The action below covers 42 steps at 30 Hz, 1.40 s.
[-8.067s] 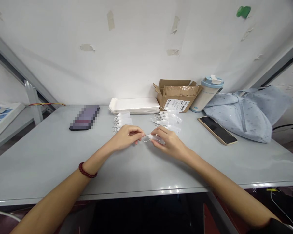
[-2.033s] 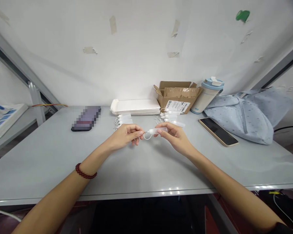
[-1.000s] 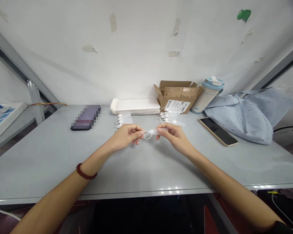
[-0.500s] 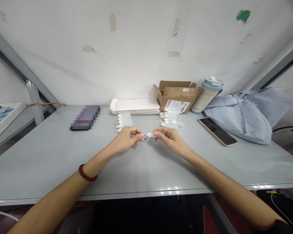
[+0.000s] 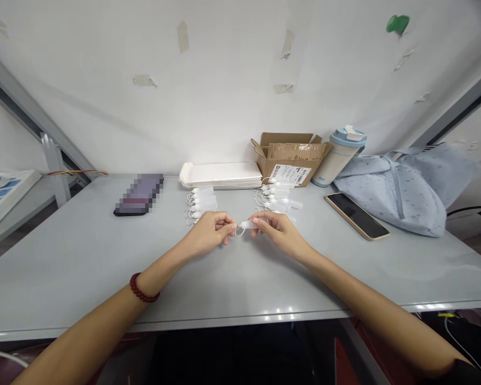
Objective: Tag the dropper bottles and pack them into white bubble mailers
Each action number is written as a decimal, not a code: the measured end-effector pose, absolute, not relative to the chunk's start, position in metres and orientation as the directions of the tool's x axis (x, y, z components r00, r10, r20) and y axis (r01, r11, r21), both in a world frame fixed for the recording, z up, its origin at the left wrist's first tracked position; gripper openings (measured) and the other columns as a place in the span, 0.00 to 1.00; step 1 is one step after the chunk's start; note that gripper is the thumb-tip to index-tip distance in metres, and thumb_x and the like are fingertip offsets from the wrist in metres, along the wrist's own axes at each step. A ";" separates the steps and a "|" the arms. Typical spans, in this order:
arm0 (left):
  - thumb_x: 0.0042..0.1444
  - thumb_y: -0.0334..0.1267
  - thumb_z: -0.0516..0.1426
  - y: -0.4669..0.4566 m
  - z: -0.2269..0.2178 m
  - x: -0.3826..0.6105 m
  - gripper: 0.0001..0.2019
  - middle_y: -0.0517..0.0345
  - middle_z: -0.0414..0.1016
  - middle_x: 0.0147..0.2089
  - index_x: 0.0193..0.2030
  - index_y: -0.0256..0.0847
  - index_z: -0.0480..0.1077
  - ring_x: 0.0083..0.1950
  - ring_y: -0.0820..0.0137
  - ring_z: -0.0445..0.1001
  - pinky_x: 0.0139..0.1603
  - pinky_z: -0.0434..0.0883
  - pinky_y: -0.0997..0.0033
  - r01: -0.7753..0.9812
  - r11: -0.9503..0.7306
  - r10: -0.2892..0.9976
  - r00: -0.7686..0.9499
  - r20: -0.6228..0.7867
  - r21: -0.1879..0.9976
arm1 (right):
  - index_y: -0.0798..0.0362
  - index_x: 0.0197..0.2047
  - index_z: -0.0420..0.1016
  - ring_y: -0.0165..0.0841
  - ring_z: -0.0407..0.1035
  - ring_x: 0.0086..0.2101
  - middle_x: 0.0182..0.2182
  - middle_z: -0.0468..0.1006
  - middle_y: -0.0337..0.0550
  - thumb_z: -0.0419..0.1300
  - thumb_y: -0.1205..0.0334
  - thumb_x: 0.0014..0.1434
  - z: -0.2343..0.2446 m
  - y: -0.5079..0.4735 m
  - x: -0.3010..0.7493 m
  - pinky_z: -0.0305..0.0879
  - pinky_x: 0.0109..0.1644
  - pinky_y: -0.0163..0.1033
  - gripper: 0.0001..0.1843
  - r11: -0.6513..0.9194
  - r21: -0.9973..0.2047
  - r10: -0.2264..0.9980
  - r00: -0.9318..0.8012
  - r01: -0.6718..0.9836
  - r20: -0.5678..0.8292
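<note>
Both hands meet over the middle of the grey table (image 5: 84,267). My right hand (image 5: 278,232) pinches a small white plastic bottle (image 5: 246,224) with a thin looped tether. My left hand (image 5: 208,232) is closed in a pinch on the bottle's tip or small cap; I cannot tell which. Just behind my left hand lies one small group of the same white bottles (image 5: 198,202). A second group of bottles (image 5: 278,198) lies behind my right hand.
At the back stand a stack of white trays (image 5: 220,175), an open cardboard box (image 5: 291,156) and a lidded tumbler (image 5: 339,155). A phone (image 5: 356,215) and a pale blue cloth bag (image 5: 404,187) lie right. A dark blurred device (image 5: 138,195) lies left.
My hands have sunk a little toward the table and drawn closer together, still holding the same bottle. Nothing else has moved.
</note>
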<state>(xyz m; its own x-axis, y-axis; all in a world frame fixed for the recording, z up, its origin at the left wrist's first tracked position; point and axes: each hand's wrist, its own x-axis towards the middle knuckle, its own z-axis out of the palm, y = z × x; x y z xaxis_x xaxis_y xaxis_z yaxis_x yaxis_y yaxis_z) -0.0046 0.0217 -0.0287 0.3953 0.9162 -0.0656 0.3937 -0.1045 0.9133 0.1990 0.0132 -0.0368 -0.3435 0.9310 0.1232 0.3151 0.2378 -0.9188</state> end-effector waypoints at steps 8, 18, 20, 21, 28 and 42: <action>0.53 0.39 0.55 0.021 -0.030 -0.005 0.08 0.60 0.72 0.28 0.30 0.37 0.69 0.23 0.76 0.68 0.26 0.64 0.73 0.387 -0.105 0.916 0.396 -0.062 0.916 | 0.54 0.41 0.74 0.31 0.66 0.26 0.26 0.78 0.41 0.52 0.52 0.62 -0.035 0.011 0.197 0.55 0.29 0.36 0.16 0.227 -0.905 0.937 -0.335 0.360 0.102; 0.56 0.45 0.56 0.027 -0.019 -0.013 0.15 0.59 0.71 0.26 0.29 0.35 0.72 0.23 0.76 0.68 0.29 0.65 0.72 0.248 -0.003 0.886 0.450 -0.112 0.969 | 0.55 0.42 0.75 0.32 0.69 0.31 0.28 0.79 0.42 0.53 0.54 0.62 -0.024 0.008 0.197 0.59 0.35 0.37 0.16 0.309 -0.897 0.909 -0.377 0.316 0.179; 0.57 0.46 0.56 0.028 -0.015 -0.016 0.15 0.60 0.71 0.26 0.32 0.35 0.74 0.24 0.75 0.68 0.30 0.66 0.71 0.212 0.047 0.889 0.437 -0.137 0.976 | 0.55 0.42 0.75 0.32 0.69 0.32 0.28 0.79 0.42 0.53 0.53 0.62 -0.021 0.008 0.198 0.58 0.35 0.37 0.16 0.310 -0.899 0.912 -0.365 0.309 0.189; 0.57 0.46 0.56 0.028 -0.013 -0.018 0.15 0.60 0.71 0.26 0.33 0.35 0.74 0.24 0.75 0.68 0.31 0.67 0.71 0.213 0.056 0.888 0.436 -0.146 0.975 | 0.55 0.42 0.75 0.32 0.69 0.32 0.27 0.78 0.42 0.53 0.53 0.62 -0.020 0.008 0.198 0.58 0.35 0.37 0.16 0.309 -0.899 0.914 -0.358 0.310 0.191; 0.54 0.43 0.59 0.027 -0.010 -0.019 0.11 0.61 0.70 0.25 0.28 0.36 0.72 0.25 0.76 0.67 0.31 0.64 0.74 0.311 -0.018 0.864 0.483 -0.141 0.950 | 0.55 0.42 0.75 0.32 0.69 0.32 0.27 0.79 0.42 0.54 0.53 0.61 -0.024 0.009 0.198 0.59 0.36 0.37 0.16 0.298 -0.904 0.914 -0.363 0.305 0.179; 0.57 0.46 0.55 0.024 -0.013 -0.013 0.16 0.60 0.70 0.25 0.25 0.36 0.69 0.25 0.76 0.68 0.31 0.65 0.72 0.250 0.050 0.882 0.444 -0.160 0.967 | 0.55 0.42 0.75 0.32 0.69 0.32 0.27 0.78 0.42 0.54 0.53 0.61 -0.021 0.009 0.199 0.59 0.35 0.37 0.16 0.309 -0.902 0.919 -0.340 0.301 0.201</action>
<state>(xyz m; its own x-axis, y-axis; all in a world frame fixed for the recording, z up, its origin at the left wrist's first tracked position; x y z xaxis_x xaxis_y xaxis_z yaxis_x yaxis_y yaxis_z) -0.0131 0.0239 -0.0134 0.4436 0.8818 -0.1603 0.2495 0.0503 0.9671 0.1988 0.0087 -0.0213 -0.3404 0.9185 0.2012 0.3009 0.3091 -0.9022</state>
